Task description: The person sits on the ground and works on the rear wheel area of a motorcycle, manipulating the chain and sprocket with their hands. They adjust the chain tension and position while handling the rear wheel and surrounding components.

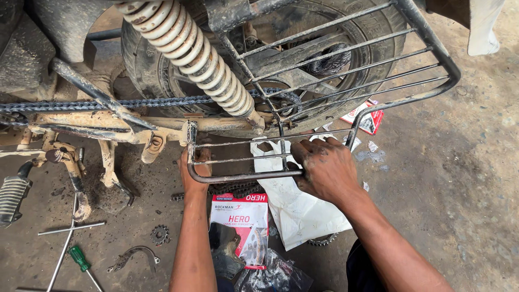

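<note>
Both my hands are closed on the saree guard (324,81): left hand (193,170) at its lower-left corner, right hand (324,167) on the bottom bar. The guard's long axis runs left-right along the rear wheel (162,70).

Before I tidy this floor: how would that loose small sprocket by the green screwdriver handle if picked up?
The small sprocket looks like solid toothed metal, so probably stiff and heavy for its size. It lies flat on the dirty floor, so unlikely to roll. Grime around it suggests a greasy, slippery grip, and the teeth may dig into fingers.
</note>
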### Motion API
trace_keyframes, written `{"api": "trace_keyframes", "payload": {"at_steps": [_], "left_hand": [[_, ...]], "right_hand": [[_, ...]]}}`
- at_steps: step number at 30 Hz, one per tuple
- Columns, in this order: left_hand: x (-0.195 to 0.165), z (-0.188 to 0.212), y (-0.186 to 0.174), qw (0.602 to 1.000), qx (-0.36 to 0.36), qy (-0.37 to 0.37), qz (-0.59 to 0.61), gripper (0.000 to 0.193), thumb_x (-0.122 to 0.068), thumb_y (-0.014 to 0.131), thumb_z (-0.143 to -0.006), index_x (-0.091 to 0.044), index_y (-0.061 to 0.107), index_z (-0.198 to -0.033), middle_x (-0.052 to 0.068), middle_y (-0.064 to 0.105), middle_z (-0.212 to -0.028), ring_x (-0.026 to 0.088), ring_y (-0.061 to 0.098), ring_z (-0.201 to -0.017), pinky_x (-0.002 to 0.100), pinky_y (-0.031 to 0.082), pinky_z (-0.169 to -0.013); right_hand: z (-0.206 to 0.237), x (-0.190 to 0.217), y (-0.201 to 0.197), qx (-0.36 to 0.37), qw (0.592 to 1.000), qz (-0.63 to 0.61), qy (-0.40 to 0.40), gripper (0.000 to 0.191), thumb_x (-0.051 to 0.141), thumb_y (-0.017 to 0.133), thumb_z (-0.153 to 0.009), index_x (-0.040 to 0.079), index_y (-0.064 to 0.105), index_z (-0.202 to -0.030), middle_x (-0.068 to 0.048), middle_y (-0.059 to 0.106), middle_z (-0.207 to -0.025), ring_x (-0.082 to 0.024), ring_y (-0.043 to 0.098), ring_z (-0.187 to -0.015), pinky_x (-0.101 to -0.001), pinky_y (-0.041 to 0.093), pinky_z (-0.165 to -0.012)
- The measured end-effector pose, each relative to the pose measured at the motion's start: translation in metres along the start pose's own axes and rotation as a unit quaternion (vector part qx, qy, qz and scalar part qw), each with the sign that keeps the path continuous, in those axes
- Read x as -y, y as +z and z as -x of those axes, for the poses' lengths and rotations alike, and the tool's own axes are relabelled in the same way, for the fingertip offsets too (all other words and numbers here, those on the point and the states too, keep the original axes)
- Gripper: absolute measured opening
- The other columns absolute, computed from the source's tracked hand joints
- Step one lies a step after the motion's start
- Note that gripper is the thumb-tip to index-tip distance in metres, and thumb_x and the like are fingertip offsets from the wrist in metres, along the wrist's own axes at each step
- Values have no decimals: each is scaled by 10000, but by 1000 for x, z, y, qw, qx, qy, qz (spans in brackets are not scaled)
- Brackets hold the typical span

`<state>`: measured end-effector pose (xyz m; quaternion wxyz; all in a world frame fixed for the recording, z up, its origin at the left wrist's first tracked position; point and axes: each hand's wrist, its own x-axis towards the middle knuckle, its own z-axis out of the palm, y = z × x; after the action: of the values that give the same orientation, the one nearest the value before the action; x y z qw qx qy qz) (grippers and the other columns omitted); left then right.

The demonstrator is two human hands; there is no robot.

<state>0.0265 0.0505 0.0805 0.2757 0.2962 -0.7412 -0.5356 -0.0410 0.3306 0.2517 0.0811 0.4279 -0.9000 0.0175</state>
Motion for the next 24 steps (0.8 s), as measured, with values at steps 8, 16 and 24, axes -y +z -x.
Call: {"api": "trace_keyframes", "payload": {"at_steps": [8, 16, 24], "left_hand": [[28, -4, 3, 955, 218, -40, -198, 383, -320, 667, -905, -115, 686, -1228, 133, 728, -1220, 314, 675, -1172, 438, 508, -1020], [36, 1, 14, 904, 306, -63, -291, 519, -443, 647, -940, -87, 634, -1317, 185, 683, -1299, 370, 626, -1248, 478, 472, -1072], [38, 3, 15, 896, 310, -64, -311, 540, -453, 645, -943, -54, 639, -1307, 204, 679, -1303, 373, 623, -1261, 464, 465, -1098]], "right_hand": [[1, 3, 0, -8, 1000, 1, 4, 340, 294, 750, -685, 106, 657, -953, -83, 718, -827, -289, 701, -854, -443, 512, -747], [-1, 2, -1, -18, 1000, -1, -1, 305, 293, 749, -676, 107, 648, -896, -79, 713, -815, -287, 702, -861, -442, 509, -744], [1, 2, -2, 1, 1000, -6, 8, 317, 300, 746, -680, 112, 644, -914, -75, 712, -830, -287, 702, -859, -452, 514, -746]]}}
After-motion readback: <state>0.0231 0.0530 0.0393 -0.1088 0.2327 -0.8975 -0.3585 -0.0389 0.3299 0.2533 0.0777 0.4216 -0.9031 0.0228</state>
